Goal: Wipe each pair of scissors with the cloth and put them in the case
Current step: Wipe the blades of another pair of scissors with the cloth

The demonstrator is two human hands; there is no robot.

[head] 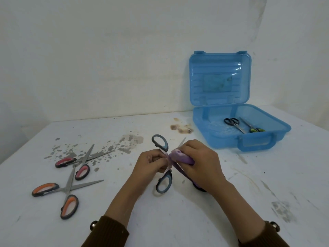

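Both hands at frame centre: left hand (151, 162) grip pinched blue-handled scissors (165, 147) near pivot; right hand (199, 161) grip curled round purple cloth (181, 157), hiding blade except tip.

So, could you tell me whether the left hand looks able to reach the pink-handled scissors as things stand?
Probably yes for reach: the pink-handled scissors lie on the table left of the left hand, nothing between. But its fingers grip the blue-handled scissors, so it must release those first.

Glossy see-through plastic case (220, 82); stained matt table (178, 220)
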